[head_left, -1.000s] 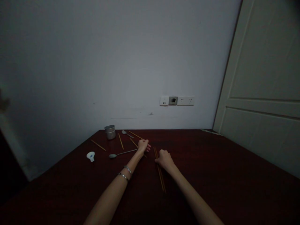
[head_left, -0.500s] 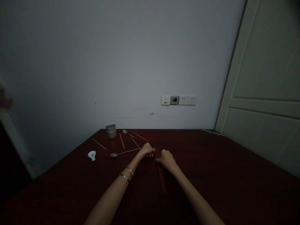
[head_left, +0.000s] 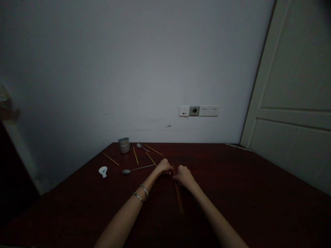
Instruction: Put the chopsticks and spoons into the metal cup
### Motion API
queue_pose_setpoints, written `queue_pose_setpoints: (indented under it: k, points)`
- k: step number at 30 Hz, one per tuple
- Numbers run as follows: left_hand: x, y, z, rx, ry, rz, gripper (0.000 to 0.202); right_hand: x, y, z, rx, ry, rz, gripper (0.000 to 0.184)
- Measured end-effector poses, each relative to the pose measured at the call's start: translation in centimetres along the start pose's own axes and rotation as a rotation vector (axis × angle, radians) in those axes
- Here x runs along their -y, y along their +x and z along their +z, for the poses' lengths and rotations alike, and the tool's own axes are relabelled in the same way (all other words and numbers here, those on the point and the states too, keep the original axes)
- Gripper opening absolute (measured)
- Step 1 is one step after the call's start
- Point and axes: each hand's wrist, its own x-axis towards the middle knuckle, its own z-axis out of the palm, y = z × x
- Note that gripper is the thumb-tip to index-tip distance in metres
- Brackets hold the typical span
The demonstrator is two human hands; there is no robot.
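Brown chopsticks [head_left: 179, 199] lie close together on the dark red table, pointing toward me; I cannot tell exactly how many. My left hand [head_left: 164, 166] is closed on their far ends from the left, its bracelets showing at the wrist. From the right, my right hand [head_left: 184, 175] pinches the same chopsticks a little nearer to me. Its fingers partly hide them. Just left of my left hand are a loose chopstick [head_left: 151, 159] and a long-handled metal spoon [head_left: 138, 168], whose handle ends near my wrist.
At the far left stand a metal cup [head_left: 124, 146] and a smaller spoon [head_left: 142, 147]. More loose chopsticks [head_left: 111, 159] lie around them. A white soup spoon [head_left: 103, 171] sits near the left table edge. Behind the table [head_left: 219, 193] is a wall with sockets [head_left: 209, 111].
My left hand has moved slightly right and now meets the chopsticks. The chopsticks are drawn closer together than before. The view has shifted a little.
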Motion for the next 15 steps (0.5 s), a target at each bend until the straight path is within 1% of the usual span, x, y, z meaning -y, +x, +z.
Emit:
queue_pose_setpoints:
  k: [7,12,15]
  points:
    - [0.1,0.0,0.0,0.011,-0.05,0.028,0.019,0.3,0.5,-0.3,0.032,0.002,0.01,0.03]
    - [0.4,0.2,0.0,0.012,-0.072,0.035,0.019,0.4,0.7,-0.9,0.084,0.051,-0.018,0.024]
    - [0.6,0.4,0.0,0.02,-0.083,0.043,0.02,0.8,0.9,-1.4,0.161,0.098,-0.008,0.024]
